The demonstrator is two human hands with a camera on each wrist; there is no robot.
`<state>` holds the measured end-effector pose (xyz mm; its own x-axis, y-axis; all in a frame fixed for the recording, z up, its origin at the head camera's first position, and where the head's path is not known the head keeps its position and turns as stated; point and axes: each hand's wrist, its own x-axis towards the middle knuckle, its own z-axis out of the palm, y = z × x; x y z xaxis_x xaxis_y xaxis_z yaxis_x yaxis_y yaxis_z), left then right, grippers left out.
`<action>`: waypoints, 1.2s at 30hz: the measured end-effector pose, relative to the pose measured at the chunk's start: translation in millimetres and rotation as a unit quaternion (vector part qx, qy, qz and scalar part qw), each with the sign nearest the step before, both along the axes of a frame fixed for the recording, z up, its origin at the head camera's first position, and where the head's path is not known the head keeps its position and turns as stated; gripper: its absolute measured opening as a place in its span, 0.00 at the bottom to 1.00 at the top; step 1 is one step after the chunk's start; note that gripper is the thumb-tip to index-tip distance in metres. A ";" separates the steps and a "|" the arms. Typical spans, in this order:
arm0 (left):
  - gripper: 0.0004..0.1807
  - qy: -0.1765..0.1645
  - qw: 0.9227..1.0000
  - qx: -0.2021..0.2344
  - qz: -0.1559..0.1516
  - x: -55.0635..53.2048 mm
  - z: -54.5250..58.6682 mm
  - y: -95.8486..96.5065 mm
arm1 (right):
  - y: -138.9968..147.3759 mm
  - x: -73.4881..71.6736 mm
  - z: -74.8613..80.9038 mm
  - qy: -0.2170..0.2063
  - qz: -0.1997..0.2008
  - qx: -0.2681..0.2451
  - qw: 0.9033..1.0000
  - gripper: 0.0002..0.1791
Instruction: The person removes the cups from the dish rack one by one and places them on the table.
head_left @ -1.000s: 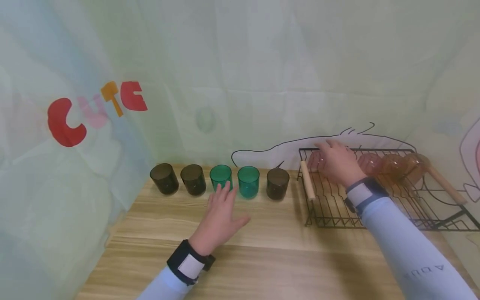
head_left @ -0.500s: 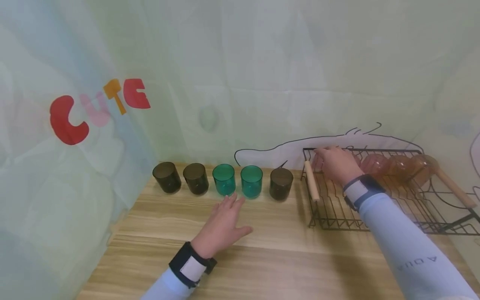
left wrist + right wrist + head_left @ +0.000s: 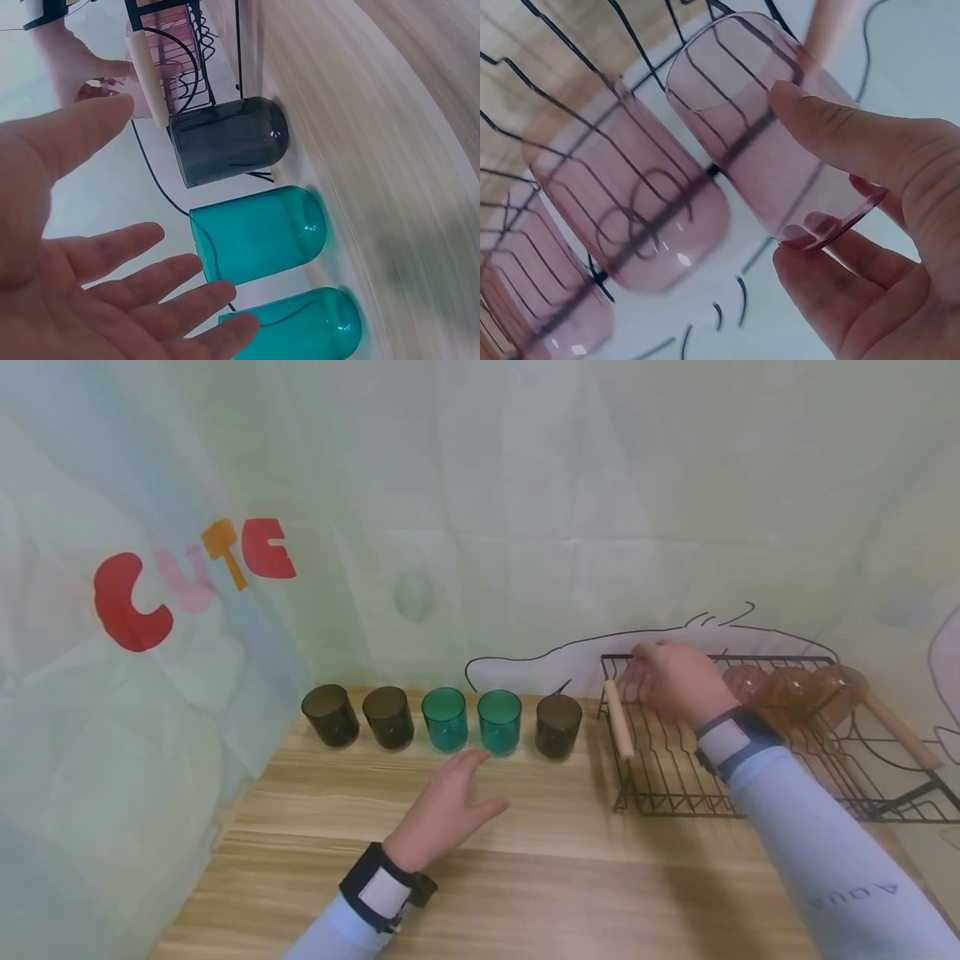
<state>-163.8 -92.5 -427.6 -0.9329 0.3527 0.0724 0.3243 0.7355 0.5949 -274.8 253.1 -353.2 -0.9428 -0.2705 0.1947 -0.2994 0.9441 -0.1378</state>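
My right hand (image 3: 686,685) is at the left end of the wire rack (image 3: 690,802). It grips a pink see-through glass (image 3: 757,142) between the thumb and the fingers, which the right wrist view shows close up. Over the table my left hand (image 3: 442,810) hovers with fingers extended and thumb apart, holding nothing. Nearest to it are two green glasses, a left one (image 3: 446,720) and a right one (image 3: 499,722). A dark glass (image 3: 558,727) stands between the right green glass and the rack.
Two more dark glasses, one at the far left (image 3: 331,716) and its neighbour (image 3: 388,718), continue the row along the back. More pink glasses (image 3: 637,202) and amber ones (image 3: 791,687) sit in the rack. Wooden handles (image 3: 619,720) flank it. A printed curtain (image 3: 450,510) hangs behind.
My left hand has drawn back slightly from the green glasses. My right hand has stayed at the rack's left end, turning a little. The standing glasses keep their places.
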 end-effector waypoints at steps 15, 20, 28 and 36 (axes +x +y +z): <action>0.42 0.002 0.998 0.055 0.002 1.4 2.1 9.0 | 9.7 45.4 18.1 0.024 -0.064 -0.054 0.996 0.30; 0.41 -0.009 0.995 0.101 0.006 -0.5 4.7 13.5 | 1.6 67.8 17.1 0.065 -0.044 -0.141 0.987 0.33; 0.43 -0.065 0.975 0.211 0.032 -3.0 15.1 25.3 | -32.9 92.0 5.6 0.148 -0.004 -0.221 0.964 0.33; 0.44 -0.116 0.947 0.294 0.061 -3.2 24.2 28.7 | -62.9 107.8 -12.3 0.151 -0.019 -0.280 0.948 0.40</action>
<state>-167.1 -63.8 -403.4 -0.9790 0.2037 0.0116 0.0693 0.2781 0.9580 -167.0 190.2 -365.5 -0.8284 -0.0124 0.5600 -0.3723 0.7592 -0.5338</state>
